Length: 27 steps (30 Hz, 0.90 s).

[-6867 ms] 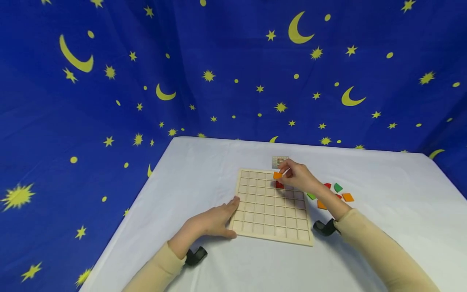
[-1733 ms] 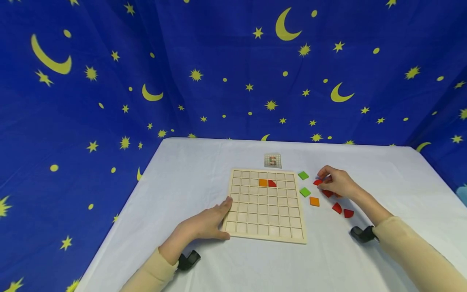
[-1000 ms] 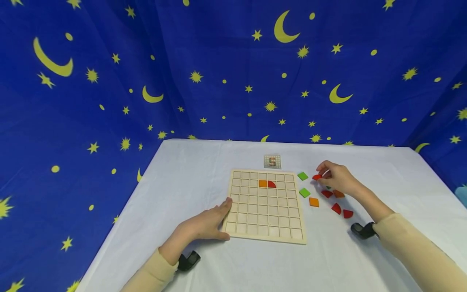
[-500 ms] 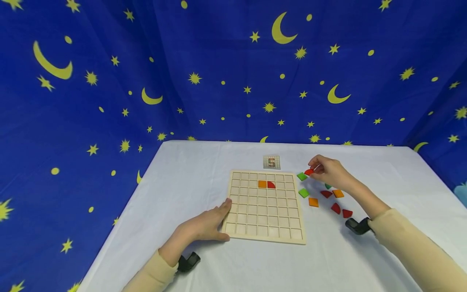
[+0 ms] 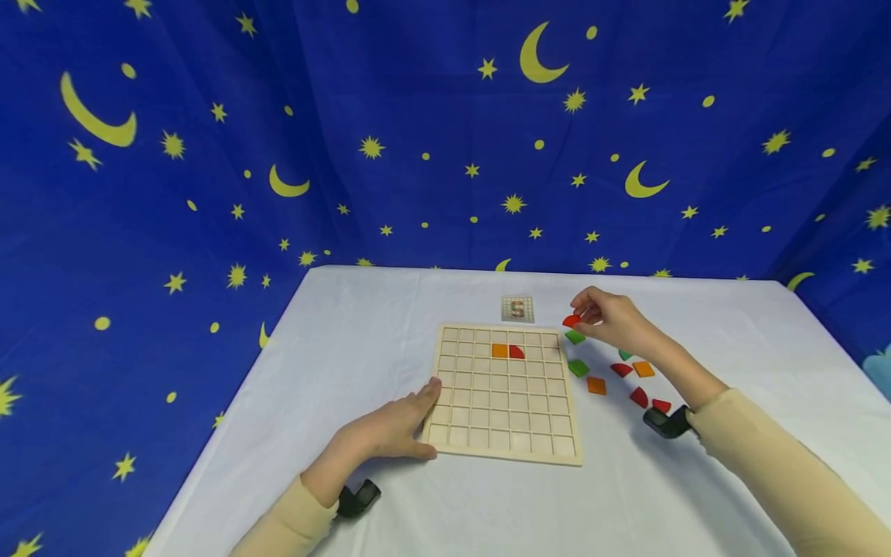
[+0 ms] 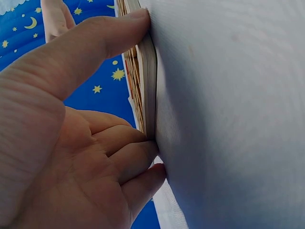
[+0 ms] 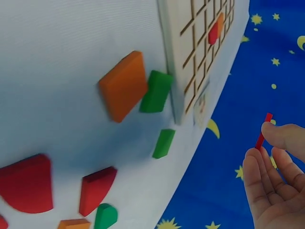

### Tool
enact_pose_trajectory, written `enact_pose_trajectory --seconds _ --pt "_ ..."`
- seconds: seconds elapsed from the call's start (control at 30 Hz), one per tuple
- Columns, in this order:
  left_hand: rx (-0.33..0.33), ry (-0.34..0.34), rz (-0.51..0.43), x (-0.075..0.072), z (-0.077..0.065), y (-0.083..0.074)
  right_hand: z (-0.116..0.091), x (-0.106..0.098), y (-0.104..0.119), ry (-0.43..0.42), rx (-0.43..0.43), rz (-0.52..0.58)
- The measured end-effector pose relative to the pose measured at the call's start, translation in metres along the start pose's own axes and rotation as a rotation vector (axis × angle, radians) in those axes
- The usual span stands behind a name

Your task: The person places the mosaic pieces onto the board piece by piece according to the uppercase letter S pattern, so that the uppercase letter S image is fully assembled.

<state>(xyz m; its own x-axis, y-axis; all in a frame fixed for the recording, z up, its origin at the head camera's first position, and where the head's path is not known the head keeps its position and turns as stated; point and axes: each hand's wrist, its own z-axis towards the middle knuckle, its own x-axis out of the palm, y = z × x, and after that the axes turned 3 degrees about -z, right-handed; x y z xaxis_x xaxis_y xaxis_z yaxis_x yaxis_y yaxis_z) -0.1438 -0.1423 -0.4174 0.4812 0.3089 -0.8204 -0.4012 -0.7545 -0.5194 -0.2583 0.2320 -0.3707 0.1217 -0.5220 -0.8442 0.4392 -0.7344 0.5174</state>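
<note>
My right hand (image 5: 616, 319) pinches a red quarter-circle tile (image 5: 571, 320) between thumb and fingertips. The tile is edge-on in the right wrist view and is held up off the table, near the far right corner of the wooden grid board (image 5: 487, 458). An orange square tile (image 5: 500, 350) and a red quarter-circle (image 5: 517, 352) lie side by side in cells of the second row. At the board's left edge rests my left hand (image 5: 390, 424), its thumb by the near left corner and its fingers along the side.
Behind the board lies a small pattern card (image 5: 517, 309) with an S-like figure. Right of the board are two light green tiles (image 5: 578, 367), an orange square (image 5: 596, 385), another orange tile (image 5: 643, 369), several red quarter-circles (image 5: 639, 398) and a dark green piece (image 5: 625, 354).
Earlier my right hand put the orange square into the board beside the red piece. Since then it has picked a red quarter-circle from the pile and carried it left. My left hand stays put.
</note>
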Motion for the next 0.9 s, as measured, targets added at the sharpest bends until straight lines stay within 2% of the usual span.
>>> enact_pose_trajectory --seconds 0.3,0.9 --pt "-0.005 0.006 0.004 0.000 0.000 0.000 0.014 0.007 0.017 0.027 -0.072 0.029" --pt "0.000 0.002 0.007 0.000 0.001 0.000 0.045 0.041 0.052 0.071 -0.235 0.095"
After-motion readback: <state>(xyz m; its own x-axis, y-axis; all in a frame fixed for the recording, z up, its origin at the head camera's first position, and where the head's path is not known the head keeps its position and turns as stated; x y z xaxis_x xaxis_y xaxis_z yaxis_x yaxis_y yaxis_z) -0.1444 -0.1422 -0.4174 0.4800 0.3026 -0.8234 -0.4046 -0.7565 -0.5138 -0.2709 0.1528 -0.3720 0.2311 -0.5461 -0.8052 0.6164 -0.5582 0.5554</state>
